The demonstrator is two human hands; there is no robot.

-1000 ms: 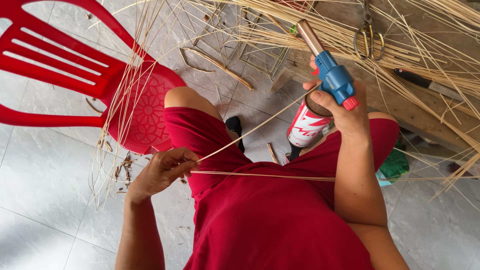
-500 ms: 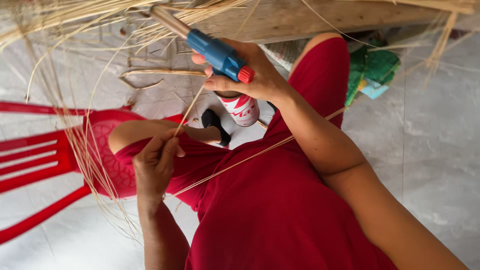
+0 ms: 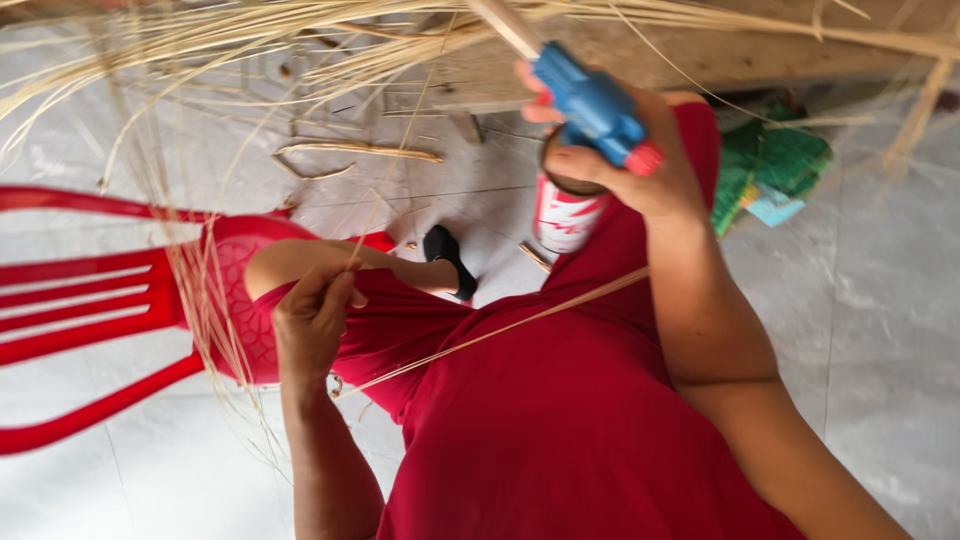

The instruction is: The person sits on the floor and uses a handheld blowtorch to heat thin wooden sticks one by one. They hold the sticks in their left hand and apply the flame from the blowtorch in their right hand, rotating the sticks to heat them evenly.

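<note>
Blue torch gripped in right hand; left hand pinches cane strip taut; heating step, next needs flame near strip

At nine o'clock I see a red plastic chair on the pale tiled floor, with loose straw strands hanging across it. At two o'clock a green cloth bundle lies on the tiles beneath a wooden board. Near eleven o'clock I make out curved cane offcuts, and a black shoe sits at centre.
</note>
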